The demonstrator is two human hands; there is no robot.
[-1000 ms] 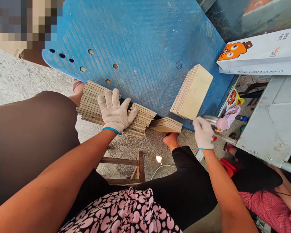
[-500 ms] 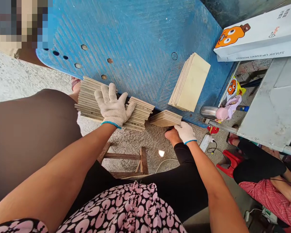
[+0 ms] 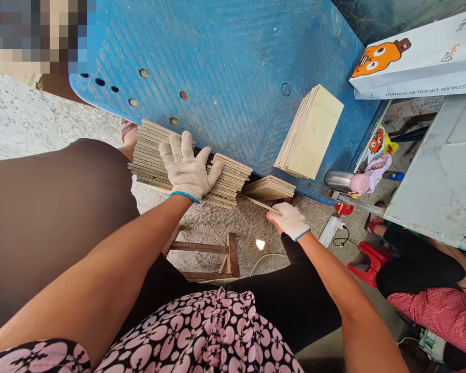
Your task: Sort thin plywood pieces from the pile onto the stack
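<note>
My left hand [image 3: 189, 171], in a white knitted glove, lies with spread fingers on a long row of thin wooden boards [image 3: 231, 178] set on edge along the near side of the blue table [image 3: 225, 62]. My right hand [image 3: 292, 220], gloved too, pinches one thin wooden board [image 3: 262, 204] by its right end. This board is seen nearly edge-on, just below a small stack of boards [image 3: 275, 185] at the table's edge. A taller stack of pale boards [image 3: 314, 132] rests on the tabletop to the right. The fingertips of my right hand are partly hidden.
A steel thermos [image 3: 338, 180] lies by the table's right corner, near a grey metal surface [image 3: 437, 171]. A white printed bag [image 3: 423, 67] is at upper right. Below are a wooden stool [image 3: 202, 248], a power strip [image 3: 330, 230] and a red stool [image 3: 367, 264]. Another person sits at right.
My right hand has drawn one board off the small stack toward me, moving slightly down and left. My left hand stays on the row. The whole view has shifted a little.
</note>
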